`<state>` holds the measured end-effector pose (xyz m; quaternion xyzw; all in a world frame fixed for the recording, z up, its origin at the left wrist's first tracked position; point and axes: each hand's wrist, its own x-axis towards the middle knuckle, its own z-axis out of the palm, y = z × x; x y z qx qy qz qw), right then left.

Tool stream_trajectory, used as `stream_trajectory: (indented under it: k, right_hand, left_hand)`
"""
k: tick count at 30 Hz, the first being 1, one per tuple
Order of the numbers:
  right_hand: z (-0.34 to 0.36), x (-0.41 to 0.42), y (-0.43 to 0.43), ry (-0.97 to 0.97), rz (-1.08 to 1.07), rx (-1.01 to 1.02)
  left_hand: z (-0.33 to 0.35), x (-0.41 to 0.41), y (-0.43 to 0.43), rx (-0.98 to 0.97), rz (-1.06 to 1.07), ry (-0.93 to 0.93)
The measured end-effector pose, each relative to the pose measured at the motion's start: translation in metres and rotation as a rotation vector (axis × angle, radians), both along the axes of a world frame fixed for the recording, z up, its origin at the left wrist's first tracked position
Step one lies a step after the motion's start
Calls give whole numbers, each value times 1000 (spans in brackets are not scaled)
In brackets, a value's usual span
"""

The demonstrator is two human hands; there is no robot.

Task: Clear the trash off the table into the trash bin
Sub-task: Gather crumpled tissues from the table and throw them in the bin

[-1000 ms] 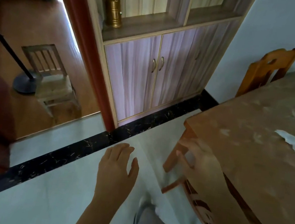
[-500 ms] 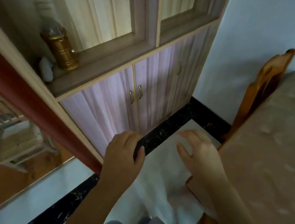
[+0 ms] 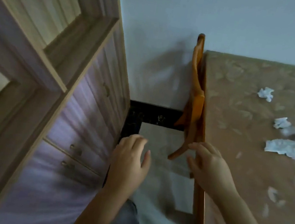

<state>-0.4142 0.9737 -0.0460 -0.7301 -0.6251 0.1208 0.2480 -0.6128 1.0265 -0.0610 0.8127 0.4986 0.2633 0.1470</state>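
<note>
While both hands empty, three paper scraps on table.

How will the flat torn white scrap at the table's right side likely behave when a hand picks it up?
The torn white scrap looks thin, with ragged edges, so it will probably flop and crumple easily. It seems very light and may slide on the table if pushed. Both hands are empty, well short of it.

Single head cam, worn on me, looked forward and steeply down past my left hand and right hand, both close in frame. Faced the wall corner: cabinet left, table edge right. Wide-angle, blurred; no second view.
</note>
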Motion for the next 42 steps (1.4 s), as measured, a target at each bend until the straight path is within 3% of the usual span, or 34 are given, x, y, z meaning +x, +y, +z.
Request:
stream_trajectory:
  k: [9, 16, 23, 33, 38, 42]
  right_hand:
    - [13, 5, 63, -31, -356, 1]
    - [-11, 76, 56, -60, -754, -79]
    - [-49, 166, 61, 114, -1078, -81]
    - [-107, 261, 56, 233, -1263, -205]
    - [-126, 271, 59, 236, -1298, -294]
    - [-130, 259, 63, 239, -1360, -231]
  left_hand:
    - [13, 41, 126, 14, -352, -97]
    - [13, 130, 166, -17, -631, -146]
    - [25, 231, 207, 26, -824, -71]
    - [6, 314, 234, -19, -900, 59]
    - [-7, 335, 242, -37, -924, 110]
    - [-9, 358, 239, -15, -991, 126]
